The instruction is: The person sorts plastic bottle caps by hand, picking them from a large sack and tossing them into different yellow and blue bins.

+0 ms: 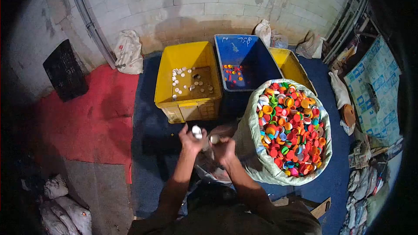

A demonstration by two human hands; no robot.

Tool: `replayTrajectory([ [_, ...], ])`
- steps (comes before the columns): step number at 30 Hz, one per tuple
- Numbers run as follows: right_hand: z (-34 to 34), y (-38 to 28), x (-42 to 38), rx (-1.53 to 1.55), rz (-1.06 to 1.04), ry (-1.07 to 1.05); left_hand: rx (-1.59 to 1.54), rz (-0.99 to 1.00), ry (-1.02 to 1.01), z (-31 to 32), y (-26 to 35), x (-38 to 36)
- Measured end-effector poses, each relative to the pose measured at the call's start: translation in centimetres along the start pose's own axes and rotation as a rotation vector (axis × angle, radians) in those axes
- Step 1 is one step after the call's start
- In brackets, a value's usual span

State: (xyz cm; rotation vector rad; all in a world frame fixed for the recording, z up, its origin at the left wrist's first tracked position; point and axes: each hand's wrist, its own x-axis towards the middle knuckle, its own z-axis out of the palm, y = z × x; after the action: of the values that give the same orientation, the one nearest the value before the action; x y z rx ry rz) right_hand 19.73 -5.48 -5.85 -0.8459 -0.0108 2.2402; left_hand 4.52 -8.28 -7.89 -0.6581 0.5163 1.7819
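Pale block wall (217, 8) stood behind blue matting (148, 174). The left hand (189, 142) loosely cupped white caps (197, 131); the right hand (224, 150), just beside it, held a pale cap (214, 139) in a narrow pinch. Beyond both grips sat a yellow bin (187, 103) and a blue bin (259, 58); right of them, a sack (257, 150) brimmed with mixed caps (291, 130). A shallow palm and light fingertips suited such small pieces, limiting spills.
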Motion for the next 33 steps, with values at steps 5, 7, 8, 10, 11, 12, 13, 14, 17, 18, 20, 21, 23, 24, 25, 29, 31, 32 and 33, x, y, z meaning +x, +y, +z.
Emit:
replayTrajectory([
  [5,11.8,-3.1,7.2,-0.075,-0.276,-0.207,0.043,0.242,-0.552,14.4,5.1,1.0],
  [7,12.5,-3.8,9.1,-0.220,-0.136,-0.127,0.126,0.281,-0.541,15.2,5.6,0.9],
  [8,10.8,-3.8,10.0,-0.249,-0.182,-0.174,0.147,0.261,-0.594,14.4,5.6,1.0],
  [10,8.6,-3.4,7.7,-0.343,-0.258,-0.212,0.130,0.192,-0.443,12.4,4.6,0.7],
  [11,7.3,-3.2,5.9,-0.407,-0.284,-0.201,0.156,0.188,-0.361,11.0,3.6,0.1],
  [12,6.1,-2.8,3.9,-0.470,-0.307,-0.186,0.183,0.186,-0.276,9.4,2.4,-0.6],
  [13,5.3,-2.2,1.6,-0.418,-0.319,-0.126,0.266,0.186,-0.288,7.1,1.7,-0.3],
  [14,4.3,-1.6,-0.3,-0.367,-0.331,-0.067,0.346,0.185,-0.301,4.9,1.0,0.3],
  [17,-1.2,-0.4,-2.9,-0.371,-0.301,-0.070,0.526,0.197,-0.175,2.5,-2.9,-2.1],
  [18,-2.4,-0.1,-4.1,-0.375,-0.306,-0.058,0.569,0.188,-0.195,1.5,-3.7,-2.3],
  [20,-3.6,-0.3,-6.2,-0.408,-0.326,-0.055,0.614,0.180,-0.253,0.4,-5.4,-2.8],
  [21,-3.9,-0.6,-7.6,-0.437,-0.337,-0.062,0.677,0.205,-0.262,0.7,-6.5,-3.3],
  [23,-4.8,-1.0,-10.0,-0.516,-0.386,-0.083,0.798,0.261,-0.277,1.4,-8.4,-5.2],
  [24,-5.4,-1.3,-11.0,-0.566,-0.424,-0.099,0.859,0.302,-0.294,2.5,-9.5,-6.5],
  [25,-5.6,-1.6,-12.2,-0.617,-0.462,-0.116,0.934,0.348,-0.332,2.7,-10.3,-7.1],
  [29,-5.9,-3.4,-17.3,-0.647,-0.553,-0.127,1.134,0.533,-0.521,3.9,-13.5,-9.5],
  [31,-5.3,-4.6,-19.5,-0.706,-0.608,-0.116,1.203,0.600,-0.616,4.7,-14.9,-10.5],
  [32,-5.2,-5.4,-20.3,-0.759,-0.638,-0.137,1.229,0.671,-0.622,4.8,-15.7,-10.4],
  [33,-5.0,-6.1,-21.0,-0.809,-0.666,-0.158,1.317,0.761,-0.660,5.0,-16.2,-10.5],
])
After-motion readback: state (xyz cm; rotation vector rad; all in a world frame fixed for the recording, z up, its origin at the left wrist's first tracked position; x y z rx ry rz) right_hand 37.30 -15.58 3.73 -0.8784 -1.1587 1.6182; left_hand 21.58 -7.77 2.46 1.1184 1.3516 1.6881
